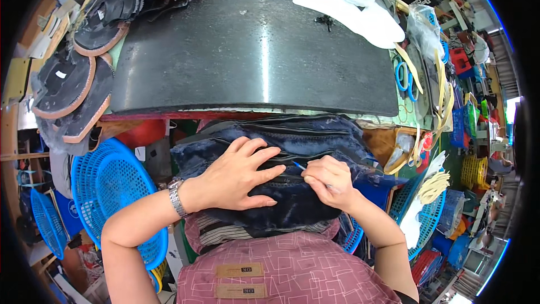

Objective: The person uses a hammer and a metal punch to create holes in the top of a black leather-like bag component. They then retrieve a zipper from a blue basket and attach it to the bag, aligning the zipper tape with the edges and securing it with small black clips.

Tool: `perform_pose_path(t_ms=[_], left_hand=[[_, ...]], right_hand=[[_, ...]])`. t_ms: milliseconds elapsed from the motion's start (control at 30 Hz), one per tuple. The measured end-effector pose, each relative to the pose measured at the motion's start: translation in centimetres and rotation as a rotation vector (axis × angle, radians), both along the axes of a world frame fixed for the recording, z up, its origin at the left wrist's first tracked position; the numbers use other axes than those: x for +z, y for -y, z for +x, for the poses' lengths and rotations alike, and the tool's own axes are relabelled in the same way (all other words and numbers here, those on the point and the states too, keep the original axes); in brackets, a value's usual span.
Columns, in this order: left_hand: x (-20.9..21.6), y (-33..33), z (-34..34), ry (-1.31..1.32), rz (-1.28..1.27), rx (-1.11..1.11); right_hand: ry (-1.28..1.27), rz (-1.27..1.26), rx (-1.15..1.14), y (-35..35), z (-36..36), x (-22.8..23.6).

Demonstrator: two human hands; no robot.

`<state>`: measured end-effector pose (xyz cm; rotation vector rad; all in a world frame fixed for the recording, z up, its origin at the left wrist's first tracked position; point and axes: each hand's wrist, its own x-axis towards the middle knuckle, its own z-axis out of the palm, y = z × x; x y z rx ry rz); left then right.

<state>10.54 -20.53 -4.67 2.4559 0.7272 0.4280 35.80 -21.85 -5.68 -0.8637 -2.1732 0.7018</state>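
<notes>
Across my lap lies a dark blue plush piece (pixel 287 205) with black zipper-like strips and folded edges, several layers deep. My left hand (pixel 242 174) rests flat on it with the fingers spread. In my right hand (pixel 329 180) is a slim pen-like tool with a blue tip (pixel 299 165), pinched between thumb and fingers. Its tip points at a dark strip on the plush piece, just right of my left fingertips. Whether the tip touches the strip I cannot tell.
Ahead stands a table with a black board (pixel 225 50). Curved black pieces with tan edging (pixel 67 87) are stacked at its left. White cut shapes (pixel 354 19) and blue-handled scissors (pixel 404 79) lie at its right. Blue baskets (pixel 115 186) stand left of me, another (pixel 433 214) on the right.
</notes>
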Motion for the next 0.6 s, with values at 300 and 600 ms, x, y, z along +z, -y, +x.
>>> perform_pose_path(t_ms=[300, 600], left_hand=[[-0.5, 0.3, -0.2, 0.025, -0.017, -0.018], [-0.7, 1.2, 0.1, -0.002, -0.085, -0.101]], right_hand=[[-0.079, -0.054, 0.048, 0.0, 0.1, -0.3], [-0.009, 0.004, 0.116, -0.9, -1.1, -1.0]])
